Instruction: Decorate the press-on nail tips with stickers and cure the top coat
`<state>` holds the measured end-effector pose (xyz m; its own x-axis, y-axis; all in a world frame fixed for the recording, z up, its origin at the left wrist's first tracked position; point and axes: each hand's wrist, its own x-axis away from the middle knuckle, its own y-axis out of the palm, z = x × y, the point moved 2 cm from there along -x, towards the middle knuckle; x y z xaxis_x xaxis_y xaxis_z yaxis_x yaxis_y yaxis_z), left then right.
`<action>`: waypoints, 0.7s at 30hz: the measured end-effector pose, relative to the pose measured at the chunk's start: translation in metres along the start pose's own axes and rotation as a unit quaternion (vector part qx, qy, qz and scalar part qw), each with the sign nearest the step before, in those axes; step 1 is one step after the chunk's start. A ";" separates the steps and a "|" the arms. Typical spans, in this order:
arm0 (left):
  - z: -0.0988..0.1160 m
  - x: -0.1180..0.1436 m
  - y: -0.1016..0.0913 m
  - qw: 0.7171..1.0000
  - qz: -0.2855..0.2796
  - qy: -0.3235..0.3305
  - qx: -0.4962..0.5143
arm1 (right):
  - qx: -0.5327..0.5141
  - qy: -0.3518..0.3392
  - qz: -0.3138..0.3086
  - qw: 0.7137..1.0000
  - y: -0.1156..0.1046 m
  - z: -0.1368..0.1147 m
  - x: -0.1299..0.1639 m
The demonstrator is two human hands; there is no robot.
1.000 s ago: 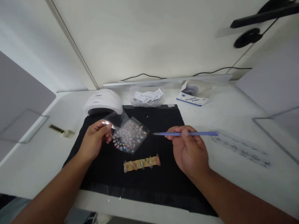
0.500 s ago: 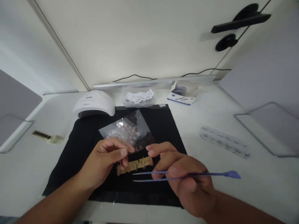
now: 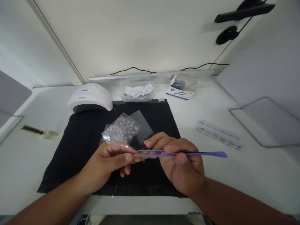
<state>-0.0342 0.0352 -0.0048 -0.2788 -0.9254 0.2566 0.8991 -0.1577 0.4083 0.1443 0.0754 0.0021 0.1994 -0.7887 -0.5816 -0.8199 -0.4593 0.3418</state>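
Note:
My left hand (image 3: 109, 161) is closed, thumb and index finger pinched together; whatever small thing lies between them is too small to make out. My right hand (image 3: 184, 164) grips a pair of purple tweezers (image 3: 208, 153), whose thin tips reach my left fingertips and stand slightly apart. Behind the fingers, mostly hidden, is a yellowish strip (image 3: 138, 161) with small nail-like pieces on it. Just beyond the hands, clear plastic bags (image 3: 122, 128) of pale, shiny bits lie on a black cloth (image 3: 77, 150).
A white nail lamp (image 3: 91, 97) stands at the back left, beside a clear tub (image 3: 138, 93) of white packets. Farther right is an alcohol pads box (image 3: 181, 90). A small bottle (image 3: 39, 131) lies left; a clear patterned strip (image 3: 219, 134) lies right.
My right hand has moved up and left, bringing the tweezers' tips to my left fingertips. The tips are closer together. My left hand keeps its pinch while the view shifts slightly.

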 end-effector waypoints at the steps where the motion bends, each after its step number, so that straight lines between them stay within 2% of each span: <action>1: 0.000 0.000 0.000 1.000 0.001 0.011 0.003 | -0.002 0.003 0.005 1.000 0.000 0.000 -0.001; 6: 0.008 -0.001 -0.011 0.989 0.041 0.145 -0.005 | -0.016 0.028 0.012 0.999 -0.006 0.003 -0.003; 9: 0.017 -0.001 -0.020 0.969 0.065 0.232 -0.058 | -0.017 0.035 -0.002 0.999 -0.009 0.007 -0.002; 11: 0.021 -0.001 -0.023 0.958 0.066 0.256 -0.115 | -0.015 0.034 -0.008 0.999 -0.010 0.009 -0.001; 16: 0.021 -0.001 -0.022 0.957 0.038 0.198 -0.208 | -0.001 0.024 -0.012 1.000 -0.009 0.011 -0.001; 19: 0.019 -0.002 -0.022 0.963 0.041 0.174 -0.199 | 0.015 0.018 -0.020 1.000 -0.008 0.010 -0.002; 21: 0.019 -0.003 -0.023 0.974 0.043 0.159 -0.157 | 0.013 0.022 -0.022 0.999 -0.008 0.010 -0.001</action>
<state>-0.0605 0.0483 0.0014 -0.1232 -0.9920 -0.0273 0.9874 -0.1253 0.0966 0.1458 0.0843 -0.0071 0.2578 -0.7855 -0.5626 -0.8233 -0.4833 0.2976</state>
